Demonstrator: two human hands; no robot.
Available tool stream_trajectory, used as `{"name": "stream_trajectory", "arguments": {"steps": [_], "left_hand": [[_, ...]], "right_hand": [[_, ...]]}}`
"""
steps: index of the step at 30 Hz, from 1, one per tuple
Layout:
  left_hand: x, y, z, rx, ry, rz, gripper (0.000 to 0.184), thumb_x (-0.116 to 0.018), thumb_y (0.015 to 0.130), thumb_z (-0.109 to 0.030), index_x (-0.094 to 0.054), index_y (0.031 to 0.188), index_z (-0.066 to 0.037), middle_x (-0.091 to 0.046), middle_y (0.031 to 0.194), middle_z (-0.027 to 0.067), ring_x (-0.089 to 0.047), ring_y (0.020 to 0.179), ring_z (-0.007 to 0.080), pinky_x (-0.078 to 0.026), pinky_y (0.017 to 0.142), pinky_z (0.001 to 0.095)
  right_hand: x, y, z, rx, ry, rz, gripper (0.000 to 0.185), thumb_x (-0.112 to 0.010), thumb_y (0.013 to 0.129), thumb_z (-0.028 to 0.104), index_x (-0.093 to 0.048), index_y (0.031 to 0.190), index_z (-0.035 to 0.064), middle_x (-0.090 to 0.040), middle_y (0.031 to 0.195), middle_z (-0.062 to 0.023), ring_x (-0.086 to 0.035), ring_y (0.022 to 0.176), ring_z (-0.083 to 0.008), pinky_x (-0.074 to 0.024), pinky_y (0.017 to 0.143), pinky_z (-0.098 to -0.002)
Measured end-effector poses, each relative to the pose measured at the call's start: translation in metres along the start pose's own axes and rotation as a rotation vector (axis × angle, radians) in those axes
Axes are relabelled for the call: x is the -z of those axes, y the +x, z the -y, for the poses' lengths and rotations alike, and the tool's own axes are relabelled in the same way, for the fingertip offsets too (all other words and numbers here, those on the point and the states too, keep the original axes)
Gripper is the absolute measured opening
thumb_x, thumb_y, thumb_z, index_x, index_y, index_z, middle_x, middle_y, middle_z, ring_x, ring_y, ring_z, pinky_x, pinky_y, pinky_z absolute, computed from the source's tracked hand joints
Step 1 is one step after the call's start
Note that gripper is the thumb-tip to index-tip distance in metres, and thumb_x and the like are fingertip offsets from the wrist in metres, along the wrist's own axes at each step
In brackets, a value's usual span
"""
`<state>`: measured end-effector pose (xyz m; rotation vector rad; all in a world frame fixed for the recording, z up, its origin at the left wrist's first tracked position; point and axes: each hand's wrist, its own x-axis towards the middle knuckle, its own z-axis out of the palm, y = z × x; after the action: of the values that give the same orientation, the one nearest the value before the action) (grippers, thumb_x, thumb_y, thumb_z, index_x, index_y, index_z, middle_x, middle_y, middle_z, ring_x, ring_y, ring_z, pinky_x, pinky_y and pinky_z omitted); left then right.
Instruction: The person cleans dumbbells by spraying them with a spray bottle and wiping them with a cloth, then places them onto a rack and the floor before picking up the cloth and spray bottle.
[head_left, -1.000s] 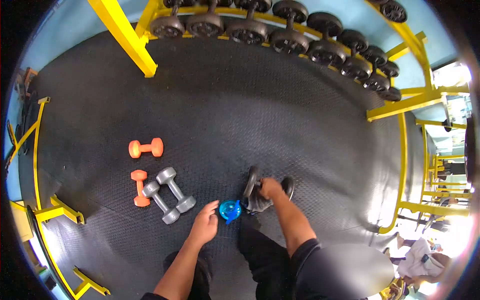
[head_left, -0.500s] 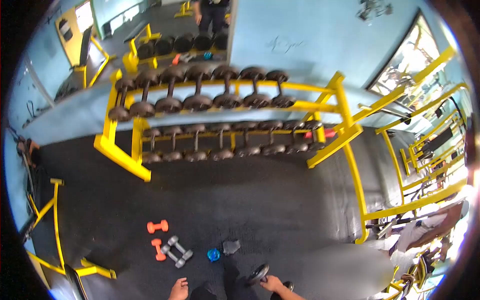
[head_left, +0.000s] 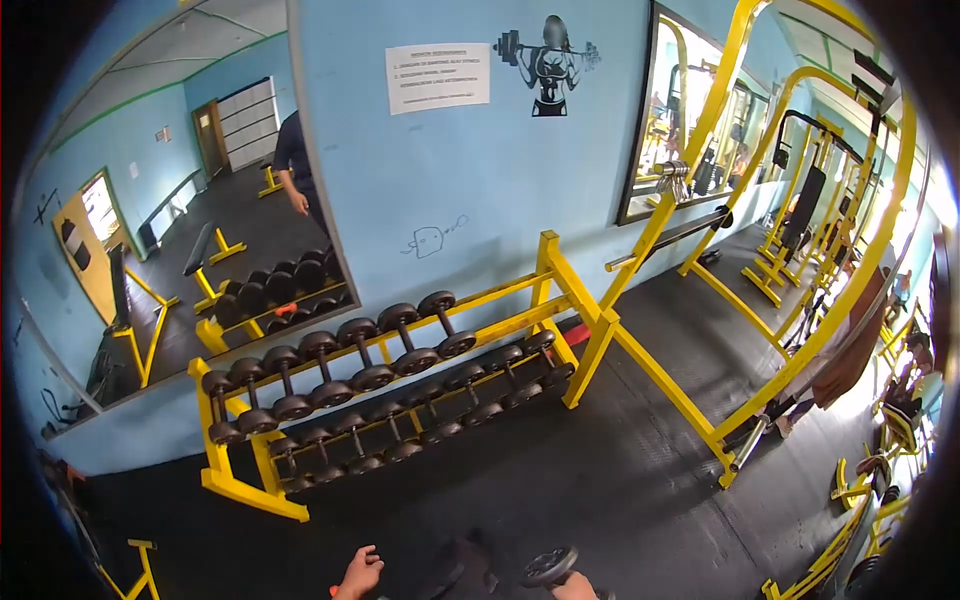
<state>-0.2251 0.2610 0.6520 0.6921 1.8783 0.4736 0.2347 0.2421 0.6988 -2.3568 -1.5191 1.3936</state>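
Low in the head view, my right hand [head_left: 575, 587] is closed on a black dumbbell [head_left: 548, 566]; one round end shows to the left of the hand, and the rest is mostly cut off by the frame. My left hand [head_left: 361, 573] is at the bottom, left of centre, with its fingers apart and nothing in it. A dark shape lies on the floor between the hands, too blurred to name. A bit of orange shows beside my left wrist.
A yellow rack [head_left: 595, 355] with two rows of black dumbbells stands along the blue wall [head_left: 440, 160]. A mirror [head_left: 225, 130] hangs at the left. Yellow gym machines [head_left: 660, 385] fill the right side, where a person in dark clothes [head_left: 850, 345] is near them.
The view has tilted up and turned right. The black dumbbell has been lifted off the floor in my right hand. The grey dumbbells and blue object have left the view.
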Motion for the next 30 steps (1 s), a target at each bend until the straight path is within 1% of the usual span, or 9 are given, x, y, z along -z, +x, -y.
{"name": "stream_trajectory", "arguments": {"steps": [4, 6, 11, 12, 13, 21, 23, 26, 30], "left_hand": [[-0.003, 0.088, -0.042, -0.148, 0.060, 0.006, 0.054, -0.065, 0.089, -0.015, -0.046, 0.139, -0.008, -0.055, 0.130, 0.0113, -0.058, 0.108, 0.0206, -0.050, 0.088, 0.0385], [-0.006, 0.116, -0.081, 0.177, -0.156, 0.078, 0.055, -0.065, 0.089, -0.021, -0.046, 0.140, -0.010, -0.058, 0.123, 0.0090, -0.059, 0.103, 0.0192, -0.049, 0.085, 0.0367], [0.002, 0.195, -0.128, 0.340, -0.153, 0.088, 0.053, -0.062, 0.091, -0.022, -0.046, 0.141, -0.011, -0.062, 0.118, 0.0067, -0.059, 0.098, 0.0173, -0.048, 0.080, 0.0348], [0.002, 0.208, -0.134, 0.359, -0.158, 0.089, 0.053, -0.062, 0.091, -0.022, -0.046, 0.141, -0.011, -0.062, 0.118, 0.0067, -0.059, 0.098, 0.0173, -0.048, 0.080, 0.0348], [0.006, 0.219, -0.146, 0.298, -0.166, 0.098, 0.052, -0.061, 0.092, -0.019, -0.046, 0.140, -0.008, -0.063, 0.117, 0.0075, -0.060, 0.094, 0.0170, -0.048, 0.083, 0.0328], [0.027, 0.240, -0.291, 0.024, -0.428, -0.005, 0.050, -0.062, 0.093, -0.017, -0.046, 0.140, -0.007, -0.063, 0.122, 0.0073, -0.063, 0.095, 0.0162, -0.047, 0.083, 0.0298], [0.021, 0.253, -0.306, -0.057, -0.432, 0.000, 0.048, -0.062, 0.094, -0.021, -0.047, 0.139, -0.011, -0.061, 0.128, 0.0079, -0.062, 0.103, 0.0180, -0.047, 0.084, 0.0329], [0.003, 0.250, -0.339, -0.035, -0.478, -0.081, 0.049, -0.064, 0.092, -0.014, -0.047, 0.138, -0.007, -0.061, 0.128, 0.0093, -0.062, 0.105, 0.0171, -0.047, 0.084, 0.0297], [-0.034, 0.233, -0.368, -0.019, -0.531, -0.200, 0.051, -0.066, 0.090, -0.010, -0.048, 0.137, -0.005, -0.060, 0.129, 0.0107, -0.060, 0.111, 0.0186, -0.047, 0.086, 0.0289]], "right_hand": [[0.018, 0.050, 0.035, 0.109, 0.088, -0.038, 0.041, -0.063, 0.078, 0.018, -0.064, 0.114, -0.0026, -0.063, 0.114, -0.0302, -0.057, 0.115, -0.0433, -0.0464, 0.096, -0.0449], [0.038, 0.072, 0.069, 0.195, 0.132, -0.090, 0.042, -0.062, 0.078, 0.016, -0.063, 0.116, -0.0015, -0.063, 0.116, -0.0291, -0.056, 0.117, -0.0429, -0.0457, 0.097, -0.0438], [0.094, 0.163, 0.171, 0.050, 0.011, 0.011, 0.043, -0.060, 0.080, 0.011, -0.061, 0.122, -0.0005, -0.062, 0.120, -0.0286, -0.055, 0.120, -0.0410, -0.0438, 0.100, -0.0444], [0.094, 0.199, 0.170, 0.092, -0.023, -0.012, 0.044, -0.062, 0.079, 0.022, -0.062, 0.117, -0.0014, -0.064, 0.115, -0.0287, -0.058, 0.114, -0.0420, -0.0464, 0.096, -0.0451], [0.092, 0.225, 0.169, 0.134, -0.051, -0.035, 0.049, -0.065, 0.078, 0.033, -0.064, 0.112, -0.0023, -0.065, 0.109, -0.0289, -0.061, 0.109, -0.0430, -0.0489, 0.092, -0.0459], [0.184, 0.336, 0.338, 0.383, 0.129, -0.125, 0.045, -0.064, 0.083, 0.021, -0.060, 0.123, 0.0012, -0.063, 0.121, -0.0244, -0.056, 0.119, -0.0399, -0.0459, 0.098, -0.0417], [0.187, 0.392, 0.353, 0.414, 0.228, -0.162, 0.029, -0.067, 0.085, 0.019, -0.064, 0.105, -0.0017, -0.069, 0.083, -0.0136, -0.067, 0.071, -0.0244, -0.0516, 0.066, -0.0367], [0.221, 0.425, 0.425, 0.374, 0.524, -0.043, 0.026, -0.068, 0.089, 0.023, -0.063, 0.098, -0.0008, -0.061, 0.067, -0.0054, -0.055, 0.053, -0.0131, -0.0440, 0.051, -0.0316], [0.241, 0.499, 0.475, 0.280, 0.416, 0.040, 0.027, -0.068, 0.091, 0.025, -0.063, 0.098, 0.0001, -0.059, 0.065, -0.0041, -0.052, 0.049, -0.0127, -0.0419, 0.047, -0.0307]]}}
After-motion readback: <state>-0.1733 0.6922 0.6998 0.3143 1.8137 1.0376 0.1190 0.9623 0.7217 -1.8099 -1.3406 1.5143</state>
